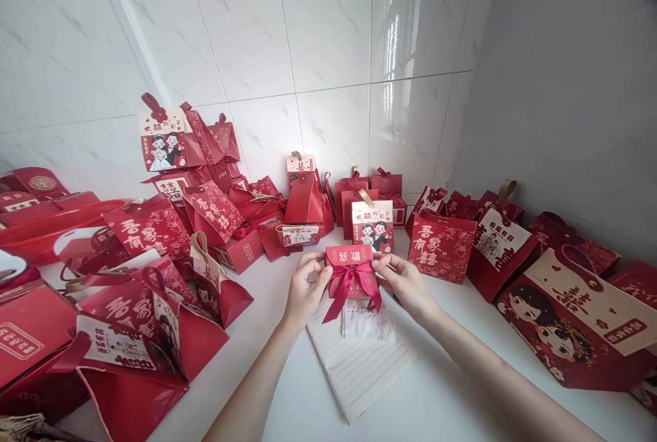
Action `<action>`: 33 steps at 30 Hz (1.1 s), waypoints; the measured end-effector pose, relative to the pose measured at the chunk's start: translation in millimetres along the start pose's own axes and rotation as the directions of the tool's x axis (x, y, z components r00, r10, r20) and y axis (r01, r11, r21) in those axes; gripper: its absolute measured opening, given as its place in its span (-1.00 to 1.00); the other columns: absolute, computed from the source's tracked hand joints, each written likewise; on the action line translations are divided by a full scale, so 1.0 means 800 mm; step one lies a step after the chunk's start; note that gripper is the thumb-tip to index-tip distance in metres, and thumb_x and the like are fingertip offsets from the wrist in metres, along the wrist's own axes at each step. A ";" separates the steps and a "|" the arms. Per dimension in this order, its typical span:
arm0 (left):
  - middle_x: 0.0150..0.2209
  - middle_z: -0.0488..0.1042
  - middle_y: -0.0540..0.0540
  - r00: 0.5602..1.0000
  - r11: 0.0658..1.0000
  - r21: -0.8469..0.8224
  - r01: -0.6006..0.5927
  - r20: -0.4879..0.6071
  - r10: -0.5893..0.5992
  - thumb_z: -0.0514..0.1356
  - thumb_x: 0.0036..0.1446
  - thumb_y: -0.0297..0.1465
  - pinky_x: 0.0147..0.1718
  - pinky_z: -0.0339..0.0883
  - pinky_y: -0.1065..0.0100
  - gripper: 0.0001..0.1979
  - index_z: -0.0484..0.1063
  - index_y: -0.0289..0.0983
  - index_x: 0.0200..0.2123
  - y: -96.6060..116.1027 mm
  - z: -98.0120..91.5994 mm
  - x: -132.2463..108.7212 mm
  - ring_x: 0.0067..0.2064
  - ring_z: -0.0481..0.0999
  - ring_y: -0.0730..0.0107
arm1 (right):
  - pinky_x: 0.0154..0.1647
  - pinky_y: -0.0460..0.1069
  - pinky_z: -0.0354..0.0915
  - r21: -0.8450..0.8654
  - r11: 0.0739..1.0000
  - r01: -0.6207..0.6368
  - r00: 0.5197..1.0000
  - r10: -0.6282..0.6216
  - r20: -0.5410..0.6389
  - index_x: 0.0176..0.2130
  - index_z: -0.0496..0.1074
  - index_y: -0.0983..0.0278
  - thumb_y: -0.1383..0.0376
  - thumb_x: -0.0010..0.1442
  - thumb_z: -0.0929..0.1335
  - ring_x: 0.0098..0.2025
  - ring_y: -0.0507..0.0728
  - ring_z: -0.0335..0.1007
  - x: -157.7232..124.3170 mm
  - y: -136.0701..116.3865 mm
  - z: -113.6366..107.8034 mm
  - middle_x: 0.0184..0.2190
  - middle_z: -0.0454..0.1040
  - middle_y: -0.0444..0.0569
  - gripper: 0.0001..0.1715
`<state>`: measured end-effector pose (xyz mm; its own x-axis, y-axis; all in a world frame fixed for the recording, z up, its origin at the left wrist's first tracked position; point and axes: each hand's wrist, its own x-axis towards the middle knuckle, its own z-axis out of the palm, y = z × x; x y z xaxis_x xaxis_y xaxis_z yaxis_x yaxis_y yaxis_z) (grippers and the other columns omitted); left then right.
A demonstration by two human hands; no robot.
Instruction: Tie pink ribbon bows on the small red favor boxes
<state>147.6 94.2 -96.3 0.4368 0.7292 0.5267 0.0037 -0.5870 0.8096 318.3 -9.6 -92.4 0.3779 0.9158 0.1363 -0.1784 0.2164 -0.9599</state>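
Observation:
Both hands hold a small red box [350,257] with a magenta ribbon bow [352,280] across its front, above the white table [287,394]. At its left edge, my left hand [308,286] pinches the box between thumb and fingers. My right hand [403,281] grips the opposite edge in the same way. Lined paper [362,373] lies below the box, with a small whitish packet [367,323] on top of it. The lettering on the box appears upside down.
Red gift boxes [148,226] are piled at the left, some in a red basin [61,219]. More boxes [442,247] stand along the back and right. A tiled wall [328,31] rises behind them.

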 end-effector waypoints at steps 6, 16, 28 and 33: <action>-0.19 0.36 -0.12 0.999 0.999 0.017 0.034 -0.016 -0.033 0.08 0.10 -0.22 -0.14 0.26 0.33 -0.67 0.14 -0.26 -0.61 0.001 0.002 0.001 -0.08 0.38 0.26 | -0.24 -0.03 0.33 0.049 0.999 -0.001 1.000 0.002 -0.025 -0.56 0.18 0.30 0.04 -0.04 0.45 -0.21 0.12 0.39 -0.001 -0.002 0.003 -0.13 0.38 -0.02 -0.51; -0.17 0.32 -0.13 0.999 1.000 -0.001 0.028 0.025 -0.028 0.08 0.12 -0.22 -0.13 0.26 0.35 -0.69 0.22 -0.28 -0.57 0.006 0.000 -0.002 -0.08 0.36 0.30 | -0.43 -0.07 0.26 -0.151 0.986 0.076 0.995 -0.086 -0.059 -0.43 0.21 0.25 -0.06 -0.05 0.41 -0.35 0.08 0.34 -0.005 -0.005 0.008 -0.38 0.37 -0.09 -0.51; -0.25 0.28 -0.11 0.998 0.997 -0.066 0.031 0.050 -0.028 0.08 0.10 -0.26 -0.39 0.27 0.44 -0.70 0.21 -0.27 -0.60 0.015 -0.001 -0.006 -0.17 0.36 0.34 | -0.42 -0.08 0.23 -0.129 0.990 0.056 0.992 -0.070 -0.109 -0.47 0.25 0.27 -0.06 -0.10 0.44 -0.40 0.04 0.27 -0.003 -0.005 0.007 -0.39 0.34 -0.10 -0.50; -0.26 0.31 -0.10 0.999 0.995 -0.093 0.034 0.018 -0.033 0.08 0.09 -0.25 -0.27 0.28 0.39 -0.70 0.24 -0.28 -0.61 0.011 -0.001 -0.003 -0.17 0.36 0.31 | -0.30 -0.03 0.29 -0.112 0.992 0.053 0.995 -0.062 -0.084 -0.53 0.21 0.28 -0.07 -0.08 0.43 -0.30 0.11 0.36 -0.003 -0.003 0.005 -0.27 0.41 -0.03 -0.48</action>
<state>146.3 87.8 -90.4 0.4528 0.7415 0.4952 -0.0646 -0.5266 0.8476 313.9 -10.9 -89.4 0.4630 0.8689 0.1749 -0.0556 0.2253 -0.9727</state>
